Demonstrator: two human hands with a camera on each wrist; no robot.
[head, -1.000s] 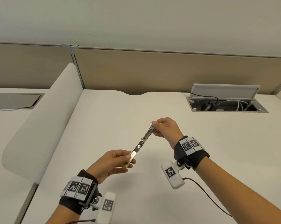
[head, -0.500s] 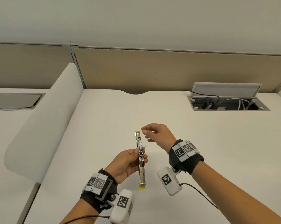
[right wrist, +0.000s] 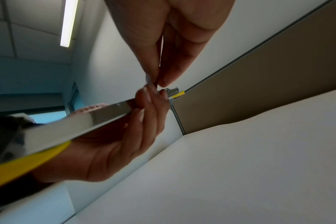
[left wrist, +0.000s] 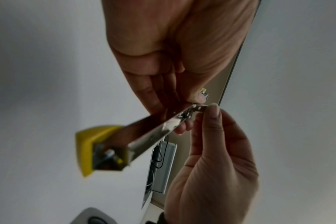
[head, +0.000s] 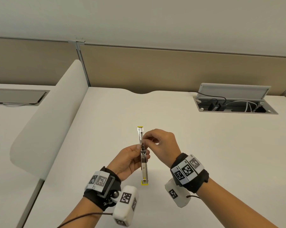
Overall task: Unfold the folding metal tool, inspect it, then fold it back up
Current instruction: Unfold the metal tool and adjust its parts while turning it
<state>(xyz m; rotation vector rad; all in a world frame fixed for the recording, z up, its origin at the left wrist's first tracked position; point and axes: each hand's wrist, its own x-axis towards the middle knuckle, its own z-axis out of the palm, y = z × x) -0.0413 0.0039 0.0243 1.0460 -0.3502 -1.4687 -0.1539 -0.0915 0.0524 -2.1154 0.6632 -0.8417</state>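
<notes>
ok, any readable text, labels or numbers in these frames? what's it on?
No readable words or numbers anywhere.
Left wrist band: black-and-white square code markers only, with tiny marks at the edge too small to read.
Right wrist band: same, code markers only.
Metal tool: no legible marking; wrist views blurred.

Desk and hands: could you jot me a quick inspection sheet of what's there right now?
Surface: white desk, bare where visible.
Job's things: folding metal tool, opened out straight, yellow caps at both ends, held above the desk.
Clutter: nothing seen.
Grippers: left hand grips the tool near its middle hinge; right hand pinches a small metal part at that hinge.
Cables: dark lead from the left wrist camera; cords in the open cable hatch.
Surroundings: tan partition panels, white side divider.
</notes>
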